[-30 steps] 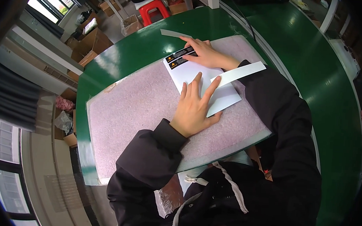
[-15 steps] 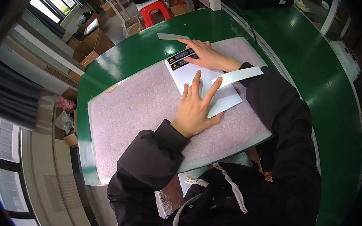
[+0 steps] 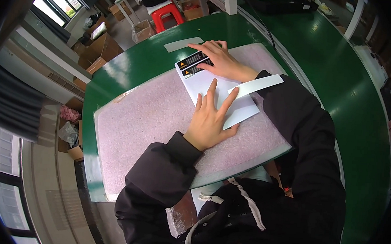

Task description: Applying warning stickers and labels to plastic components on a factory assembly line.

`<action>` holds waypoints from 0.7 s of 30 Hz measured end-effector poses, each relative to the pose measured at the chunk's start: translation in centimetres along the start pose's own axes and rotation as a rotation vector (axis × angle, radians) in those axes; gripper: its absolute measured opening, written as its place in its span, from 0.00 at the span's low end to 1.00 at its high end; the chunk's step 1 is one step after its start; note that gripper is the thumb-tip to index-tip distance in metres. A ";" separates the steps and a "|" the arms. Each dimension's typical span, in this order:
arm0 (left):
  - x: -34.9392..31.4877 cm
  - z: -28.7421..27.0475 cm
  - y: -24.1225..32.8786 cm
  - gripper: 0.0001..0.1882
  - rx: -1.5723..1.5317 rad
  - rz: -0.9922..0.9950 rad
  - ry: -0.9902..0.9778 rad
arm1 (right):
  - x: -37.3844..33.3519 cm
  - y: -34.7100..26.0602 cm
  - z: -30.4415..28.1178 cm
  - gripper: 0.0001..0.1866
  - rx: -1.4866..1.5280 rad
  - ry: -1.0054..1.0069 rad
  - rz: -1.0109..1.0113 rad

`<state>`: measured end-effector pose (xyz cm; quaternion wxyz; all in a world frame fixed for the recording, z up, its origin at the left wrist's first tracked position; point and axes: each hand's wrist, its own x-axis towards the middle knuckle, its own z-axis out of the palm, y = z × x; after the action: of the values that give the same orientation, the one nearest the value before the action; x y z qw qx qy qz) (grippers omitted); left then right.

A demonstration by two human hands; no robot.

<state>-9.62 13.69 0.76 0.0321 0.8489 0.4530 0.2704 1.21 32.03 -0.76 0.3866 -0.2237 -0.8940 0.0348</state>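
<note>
A flat white piece, like a card or folded sheet (image 3: 247, 108), lies slantwise on the pink foam mat. Across its far end are black warning labels (image 3: 191, 63) with small orange triangles. My left hand (image 3: 207, 125) rests on the near part, fingers spread. A narrow pale strip (image 3: 262, 83) meets its index fingertip and reaches over toward my right sleeve; whether it clings there I cannot tell. My right hand (image 3: 224, 63) lies over the labelled end, fingers stretched out and thumb on the lower label, hiding the labels' right part.
The pink foam mat (image 3: 140, 131) covers part of a green tabletop (image 3: 131, 67). Beyond the labelled end lies another pale strip (image 3: 179, 44). A white metal post (image 3: 230, 1) stands at the far edge. Farther off are a red stool (image 3: 167, 16) and cardboard boxes (image 3: 102, 47).
The labelled end of the white piece and the right hand have shifted slightly left and nearer. The far pale strip shows more of its surface. The left hand stays almost in place.
</note>
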 end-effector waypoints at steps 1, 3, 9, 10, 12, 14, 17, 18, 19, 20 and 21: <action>0.0 0.0 0.0 0.47 0.006 0.001 0.001 | 0.0 0.1 0.0 0.36 -0.015 0.029 -0.025; 0.0 0.0 0.0 0.47 0.011 -0.001 0.001 | 0.0 0.1 -0.1 0.36 -0.028 0.055 -0.050; 0.0 0.0 -0.1 0.47 0.019 0.006 0.001 | 0.1 0.1 -0.2 0.35 0.000 0.025 -0.018; 0.0 -0.1 -0.1 0.46 0.020 0.007 0.000 | 0.1 0.0 -0.2 0.35 -0.003 0.013 -0.010; -0.1 -0.1 0.1 0.46 0.027 0.008 -0.001 | 0.0 0.0 0.0 0.35 -0.002 0.021 -0.011; -0.1 -0.1 0.2 0.46 0.039 0.012 -0.003 | -0.2 0.1 0.3 0.34 -0.003 0.037 -0.011; 0.1 -0.1 0.1 0.46 0.034 0.020 0.003 | -0.3 0.5 0.3 0.33 -0.016 0.007 -0.008; 0.1 -0.1 0.0 0.46 0.031 0.023 0.007 | -0.3 0.6 0.3 0.32 -0.022 -0.009 -0.007; 0.1 -0.1 0.1 0.46 0.032 0.024 0.006 | -0.3 0.7 0.4 0.32 -0.021 -0.007 -0.007; 0.1 -0.2 0.1 0.46 0.034 0.022 0.001 | -0.4 0.8 0.4 0.32 0.007 -0.048 0.021; 0.1 -0.2 0.1 0.46 0.037 0.021 -0.003 | -0.4 0.9 0.4 0.31 0.034 -0.089 0.048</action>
<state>-9.59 13.62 1.02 0.0145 0.8543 0.4491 0.2611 1.45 32.68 -1.52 0.3491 -0.2368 -0.9040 0.0694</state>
